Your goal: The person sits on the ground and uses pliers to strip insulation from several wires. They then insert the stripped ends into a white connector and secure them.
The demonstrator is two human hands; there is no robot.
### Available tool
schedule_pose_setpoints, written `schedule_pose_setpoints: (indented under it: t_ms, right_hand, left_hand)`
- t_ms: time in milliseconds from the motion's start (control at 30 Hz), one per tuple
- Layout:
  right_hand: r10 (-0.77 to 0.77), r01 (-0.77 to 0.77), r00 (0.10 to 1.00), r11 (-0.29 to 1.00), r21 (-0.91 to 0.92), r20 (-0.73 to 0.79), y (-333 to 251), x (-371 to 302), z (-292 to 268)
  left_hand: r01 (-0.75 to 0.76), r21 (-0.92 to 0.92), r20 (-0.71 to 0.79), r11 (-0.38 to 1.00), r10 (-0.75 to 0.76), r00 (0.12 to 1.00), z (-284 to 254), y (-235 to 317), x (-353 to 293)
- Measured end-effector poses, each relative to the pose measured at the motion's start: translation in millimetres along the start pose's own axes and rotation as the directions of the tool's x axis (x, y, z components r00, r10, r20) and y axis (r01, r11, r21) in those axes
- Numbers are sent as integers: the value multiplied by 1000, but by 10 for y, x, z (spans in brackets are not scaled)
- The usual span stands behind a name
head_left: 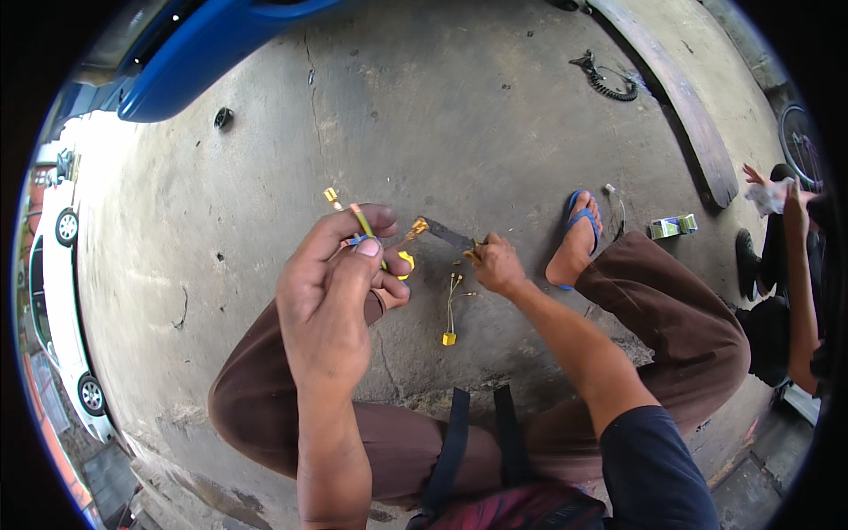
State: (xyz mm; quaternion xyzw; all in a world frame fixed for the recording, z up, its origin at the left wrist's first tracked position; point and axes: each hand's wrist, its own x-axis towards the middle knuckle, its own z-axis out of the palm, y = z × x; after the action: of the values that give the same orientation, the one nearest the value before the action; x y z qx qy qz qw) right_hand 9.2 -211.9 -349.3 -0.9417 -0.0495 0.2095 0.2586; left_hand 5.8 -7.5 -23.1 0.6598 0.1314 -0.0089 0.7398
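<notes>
My left hand (331, 283) is raised over the floor, fingers pinched on thin wires (360, 216) in yellow-green, red and blue. One brass-coloured spade terminal (330, 195) sticks up past its fingertips. Beneath those fingers shows a yellow connector block (405, 265), partly covered. My right hand (500, 263) grips the handle of a dark, narrow tool (450, 235), which may be pliers. Its tip meets another brass terminal (419, 227) on a bare copper-coloured wire end. Below, on the concrete, lies a second yellow connector (449, 338) with several thin wires ending in small terminals.
My sandalled foot (579, 237) is right of the tool. Beyond it lie a small white plug with wires (611, 190), a green box (673, 227), a coiled black cord (609, 87) and a long plank (680, 97). Another person's arm (799, 265) shows at far right.
</notes>
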Motion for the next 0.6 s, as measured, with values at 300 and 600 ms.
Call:
schedule_pose_setpoints:
  t_ms: [300,600]
  right_hand:
    - [-190,174,957,981,-88,-220,11,42,594]
    - [-220,203,960,973,-108,-175,-23,56,626]
  left_hand:
    - [-14,271,-166,962,61,984,-21,-139,135]
    - [22,301,-122,953,15,992,46,-283,131]
